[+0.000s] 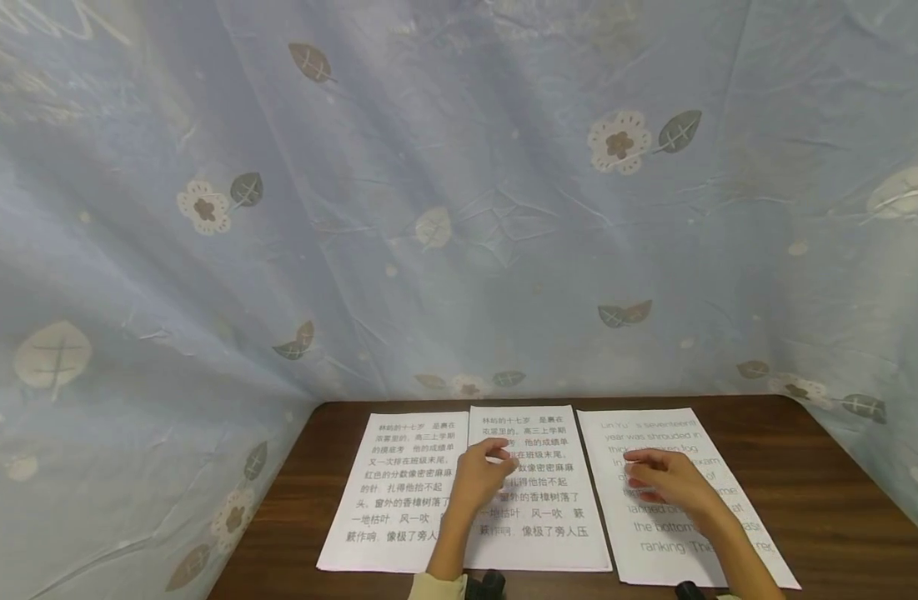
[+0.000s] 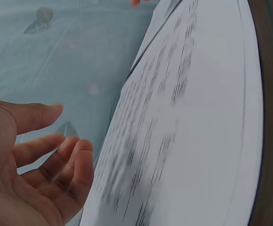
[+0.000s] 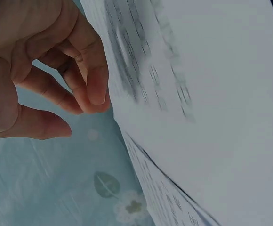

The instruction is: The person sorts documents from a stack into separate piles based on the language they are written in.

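Observation:
Three stacks of printed paper lie side by side. The left stack point(image 1: 398, 492) and the middle stack point(image 1: 541, 533) carry Chinese text, and the right stack point(image 1: 669, 533) has English text. Above the middle stack, near its left edge, is my left hand point(image 1: 483, 477), its fingers loosely bent and holding nothing. My right hand point(image 1: 672, 479) hovers over the right stack, also with nothing in its relaxed fingers. In the left wrist view, a gap separates the left thumb from the fingers point(image 2: 75, 174). The right wrist view likewise shows the right thumb point(image 3: 42, 125) apart from the fingers.
A dark brown wooden table point(image 1: 759, 450) bears the papers. Behind it and along the left hangs a pale blue curtain point(image 1: 459, 317) patterned with leaves and flowers. Narrow gaps of table show between the middle and right stacks.

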